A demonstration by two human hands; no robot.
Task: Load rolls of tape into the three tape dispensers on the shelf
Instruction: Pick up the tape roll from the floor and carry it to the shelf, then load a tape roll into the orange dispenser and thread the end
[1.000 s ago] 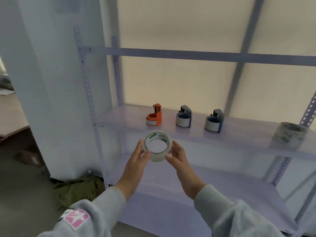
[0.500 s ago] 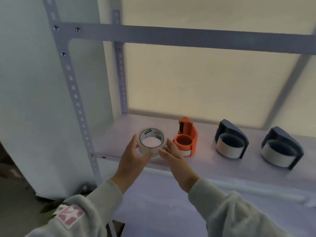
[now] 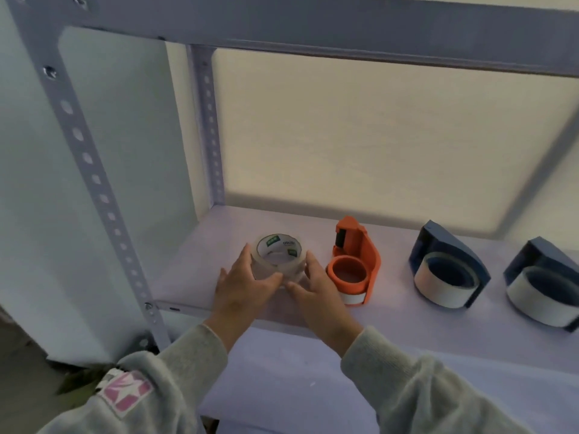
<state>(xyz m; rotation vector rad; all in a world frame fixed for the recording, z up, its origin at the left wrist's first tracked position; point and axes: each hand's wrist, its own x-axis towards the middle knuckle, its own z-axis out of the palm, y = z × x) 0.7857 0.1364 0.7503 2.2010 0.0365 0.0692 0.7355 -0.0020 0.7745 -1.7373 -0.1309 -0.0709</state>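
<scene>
A clear roll of tape (image 3: 278, 256) with a white-and-green printed core sits over the left part of the shelf board (image 3: 194, 261), held between both my hands. My left hand (image 3: 242, 288) holds its left side and my right hand (image 3: 313, 286) holds its right side, thumbs meeting in front. Just right of the roll stands an orange tape dispenser (image 3: 355, 266) with an empty hub. Further right stand two dark blue dispensers (image 3: 446, 267) (image 3: 545, 286), each with a white band around the front.
A perforated grey upright (image 3: 94, 180) rises at the left front corner and a crossbeam (image 3: 344, 29) runs overhead. A lower shelf (image 3: 297, 371) lies beneath my arms. A pale wall panel closes the back.
I have come closer to the shelf. Both hands have carried the tape roll forward and down onto the shelf level, just left of the orange dispenser.
</scene>
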